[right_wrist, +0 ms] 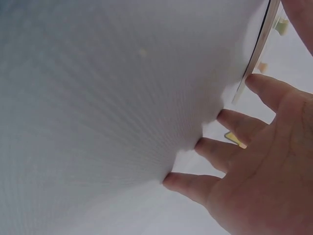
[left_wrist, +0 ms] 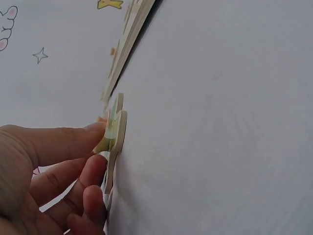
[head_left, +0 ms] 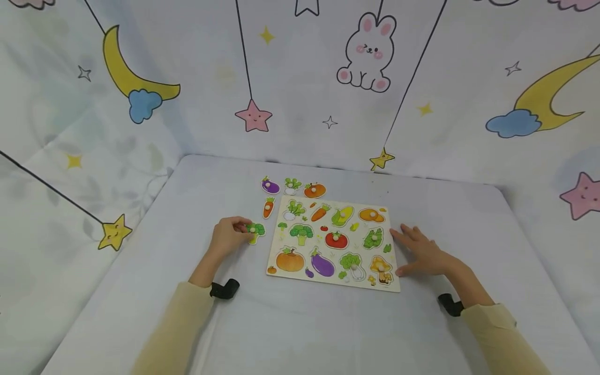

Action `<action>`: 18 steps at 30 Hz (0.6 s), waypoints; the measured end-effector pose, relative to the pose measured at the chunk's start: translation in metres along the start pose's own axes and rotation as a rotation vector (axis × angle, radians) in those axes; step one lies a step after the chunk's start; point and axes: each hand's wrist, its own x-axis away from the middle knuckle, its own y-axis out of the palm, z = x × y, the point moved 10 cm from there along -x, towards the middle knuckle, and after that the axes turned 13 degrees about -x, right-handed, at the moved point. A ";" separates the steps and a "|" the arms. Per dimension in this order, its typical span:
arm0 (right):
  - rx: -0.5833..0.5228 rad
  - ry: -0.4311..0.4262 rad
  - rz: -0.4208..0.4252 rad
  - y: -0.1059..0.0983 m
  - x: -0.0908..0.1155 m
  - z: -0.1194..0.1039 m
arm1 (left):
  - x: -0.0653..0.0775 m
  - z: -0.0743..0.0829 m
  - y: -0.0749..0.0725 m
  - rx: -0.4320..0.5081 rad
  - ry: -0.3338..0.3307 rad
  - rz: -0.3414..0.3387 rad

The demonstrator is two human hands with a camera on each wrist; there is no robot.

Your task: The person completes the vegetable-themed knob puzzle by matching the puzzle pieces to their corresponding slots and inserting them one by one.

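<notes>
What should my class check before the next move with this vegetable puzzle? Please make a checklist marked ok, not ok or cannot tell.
1. Grip: ok. The left hand pinches the broccoli piece.
2. Broccoli piece fully off the tabletop: cannot tell.
3. Broccoli slot vacant: ok. Only its printed picture shows, with no knob.
4. Puzzle board steadied: cannot tell. The right hand is at its right edge, fingers spread, but pressure does not show.
5. Other loose pieces separated: ok. Eggplant, radish, pumpkin and carrot lie apart.
</notes>
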 end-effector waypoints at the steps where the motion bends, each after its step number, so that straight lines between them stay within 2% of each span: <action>1: -0.006 0.001 0.000 0.000 0.000 0.000 | -0.002 -0.002 0.002 -0.001 -0.014 -0.009; 7: -0.021 -0.008 0.004 -0.001 0.002 -0.001 | -0.007 -0.007 0.005 -0.077 -0.078 -0.014; 12: -0.028 -0.007 -0.002 -0.001 0.002 -0.004 | -0.005 -0.002 0.004 -0.146 -0.095 -0.021; 15: -0.034 -0.009 -0.002 -0.001 0.002 -0.005 | -0.001 0.014 0.003 -0.165 -0.072 -0.020; 18: -0.050 -0.004 0.007 0.000 0.005 -0.004 | 0.003 0.042 0.009 -0.158 -0.017 -0.037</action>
